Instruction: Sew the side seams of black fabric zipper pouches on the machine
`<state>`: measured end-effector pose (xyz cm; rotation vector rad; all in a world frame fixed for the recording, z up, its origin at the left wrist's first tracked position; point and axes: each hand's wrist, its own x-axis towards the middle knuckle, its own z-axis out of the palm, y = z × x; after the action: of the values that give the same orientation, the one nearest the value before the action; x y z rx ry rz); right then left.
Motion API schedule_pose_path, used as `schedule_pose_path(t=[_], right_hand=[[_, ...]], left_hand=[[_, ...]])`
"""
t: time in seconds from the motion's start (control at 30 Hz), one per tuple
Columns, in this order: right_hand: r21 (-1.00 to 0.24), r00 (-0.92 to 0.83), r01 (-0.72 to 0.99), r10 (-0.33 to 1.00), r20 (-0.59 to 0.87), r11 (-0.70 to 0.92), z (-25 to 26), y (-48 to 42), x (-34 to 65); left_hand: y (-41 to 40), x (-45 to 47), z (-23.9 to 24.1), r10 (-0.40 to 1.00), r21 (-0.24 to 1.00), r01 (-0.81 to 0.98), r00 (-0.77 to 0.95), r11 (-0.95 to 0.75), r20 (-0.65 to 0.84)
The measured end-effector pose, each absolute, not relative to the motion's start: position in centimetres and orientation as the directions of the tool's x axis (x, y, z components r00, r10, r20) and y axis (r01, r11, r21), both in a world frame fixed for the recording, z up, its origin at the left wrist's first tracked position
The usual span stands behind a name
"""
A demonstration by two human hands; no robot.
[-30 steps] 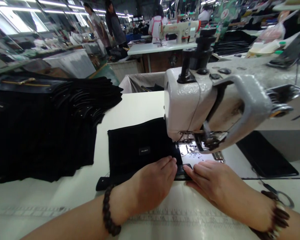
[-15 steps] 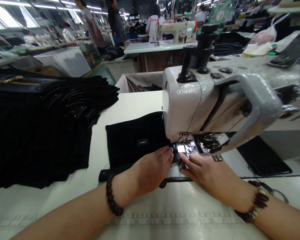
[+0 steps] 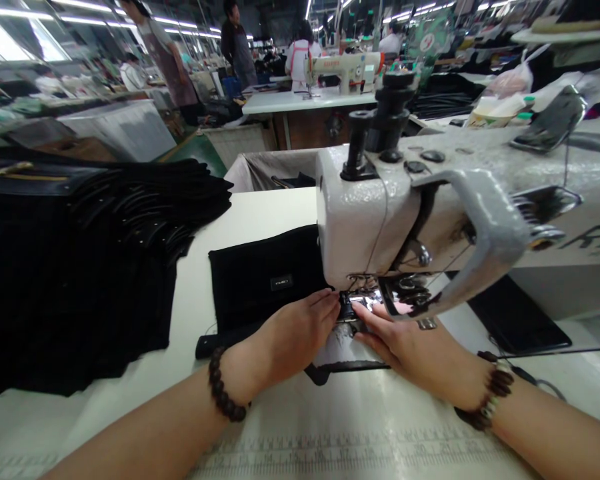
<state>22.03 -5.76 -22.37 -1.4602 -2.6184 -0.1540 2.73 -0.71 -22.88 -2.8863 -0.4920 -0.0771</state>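
Note:
A black fabric panel (image 3: 260, 267) with a small rectangular label (image 3: 281, 283) lies flat on the white table, its right edge at the sewing machine's presser foot. My left hand (image 3: 295, 333) rests on the panel's near right part, fingers stretched out and close together, tips beside the foot. My right hand (image 3: 410, 343) is across from it, fingers extended, with the index fingertip at the edge of the dark piece under the foot. Above both hands hangs the white sewing machine (image 3: 350, 220). The needle point is hard to make out.
On the left is a thick stack of black fabric pieces (image 3: 105, 267) with gold-coloured trim. A cloth-lined bin (image 3: 275, 163) stands behind the table. A dark flat object (image 3: 520, 313) lies right of the machine head. A printed ruler scale (image 3: 320, 453) runs along the near edge.
The whole view has shifted slightly, so the machine appears further left. Both hands stay by the presser foot, and the panel has edged slightly toward it.

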Motion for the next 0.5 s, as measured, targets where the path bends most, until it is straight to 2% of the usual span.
schedule_pose_path(t=[0.2,0.5], right_hand=[[0.059,-0.515,0.856,0.840,0.171,0.513,-22.56,-5.85,21.97],[0.075,-0.532,0.845,0.819,0.215,0.529,-22.27,-6.15,21.66]], left_hand=[[-0.65,2.66,-22.98,0.326,-0.213,0.338,0.941,-0.917,0.088],[-1.27,2.35,-22.70,0.321,-0.184,0.318,0.947,-0.930,0.014]])
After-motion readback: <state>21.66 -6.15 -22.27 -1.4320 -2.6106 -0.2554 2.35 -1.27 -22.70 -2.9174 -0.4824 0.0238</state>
